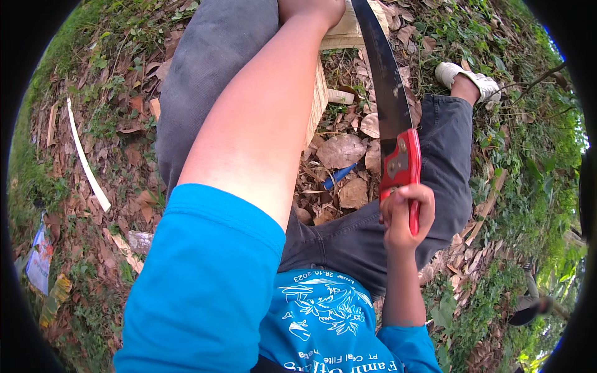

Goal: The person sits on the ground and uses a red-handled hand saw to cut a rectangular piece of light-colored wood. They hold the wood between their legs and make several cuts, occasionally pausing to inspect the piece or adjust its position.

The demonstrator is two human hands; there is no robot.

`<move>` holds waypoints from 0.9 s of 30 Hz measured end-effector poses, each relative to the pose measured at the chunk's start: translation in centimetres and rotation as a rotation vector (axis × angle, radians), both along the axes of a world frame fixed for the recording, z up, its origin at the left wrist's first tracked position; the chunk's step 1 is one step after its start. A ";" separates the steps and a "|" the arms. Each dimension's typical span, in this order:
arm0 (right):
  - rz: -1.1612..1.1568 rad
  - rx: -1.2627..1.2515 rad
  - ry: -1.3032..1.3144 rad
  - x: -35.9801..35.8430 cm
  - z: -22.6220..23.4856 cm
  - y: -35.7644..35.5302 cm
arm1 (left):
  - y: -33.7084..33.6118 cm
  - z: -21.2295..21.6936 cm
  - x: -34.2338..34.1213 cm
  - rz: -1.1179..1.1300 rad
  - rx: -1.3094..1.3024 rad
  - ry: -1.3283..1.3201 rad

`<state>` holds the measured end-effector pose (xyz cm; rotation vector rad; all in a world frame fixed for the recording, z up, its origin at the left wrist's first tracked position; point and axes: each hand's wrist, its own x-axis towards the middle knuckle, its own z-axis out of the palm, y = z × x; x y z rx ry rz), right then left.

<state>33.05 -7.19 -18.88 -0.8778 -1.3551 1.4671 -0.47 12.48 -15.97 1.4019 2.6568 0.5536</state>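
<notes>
My right hand [407,214] is closed round the red handle of a handsaw [384,81]. Its long dark blade points away from me and runs past the right side of a pale piece of wood [351,28]. Whether the teeth touch the wood cannot be made out. At the upper edge, my left hand [311,9] lies against the left of that wood. The picture's edge cuts it off, so its fingers are hidden. Below, a rough-cut pale timber [318,102] is partly covered by my left forearm.
My bent legs frame the work, with a pale shoe [469,82] at the far right. Dry leaves [341,151] and a blue object [339,176] lie between them. On the left are a curved white strip [87,155] and a plastic packet [40,258]. Green plants [528,168] grow rightward.
</notes>
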 end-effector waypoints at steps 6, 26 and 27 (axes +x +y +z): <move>0.008 0.216 -0.122 -1.6 -1.3 1.0 | 0.3 -1.0 -0.3 -0.022 -0.003 -0.007; -0.004 0.043 -0.019 1.3 1.8 -2.8 | 0.3 -0.2 0.2 -0.016 0.019 -0.021; 0.007 0.045 -0.020 1.2 2.2 -2.8 | 0.4 -0.2 0.1 -0.022 0.022 -0.023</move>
